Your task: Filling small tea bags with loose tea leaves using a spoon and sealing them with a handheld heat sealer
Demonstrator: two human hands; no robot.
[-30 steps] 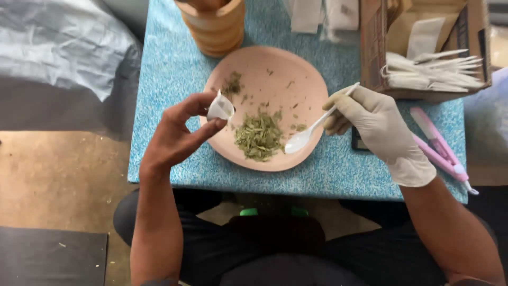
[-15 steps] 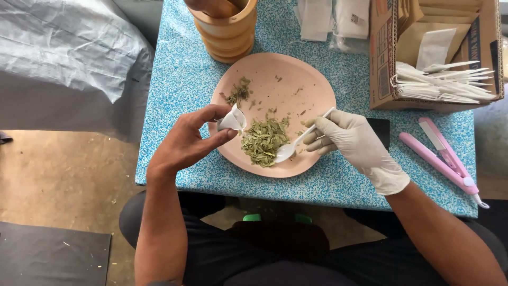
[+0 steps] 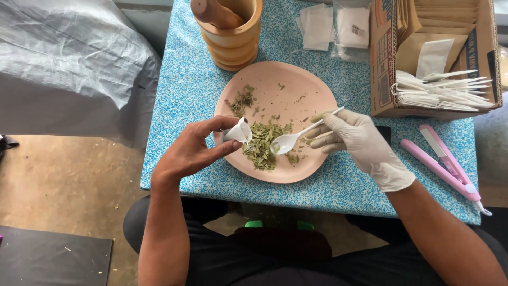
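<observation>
- The bare left hand pinches a small white paper pouch between thumb and forefinger, its mouth turned toward the middle of the pink plate; the other fingers curl under, and the pouch hangs just over the plate's left rim.
- The left wrist bends inward, and the forearm runs down from the plate's left edge toward the lap.
- The gloved right hand grips the handle of a white plastic spoon with thumb and fingertips closed on it; the bowl sits over the plate's centre, touching the heap of dried green leaves.
- The right forearm slants away from the plate's right rim toward the lower right.
- The leaves lie mostly left of the plate's centre, with a smaller scatter near its upper left.
- Above the plate stands a wooden mortar with its pestle inside.
- Right of the plate sit a cardboard box of white sachets and a pink sealing tool.
- The plate rests on a blue speckled table.
</observation>
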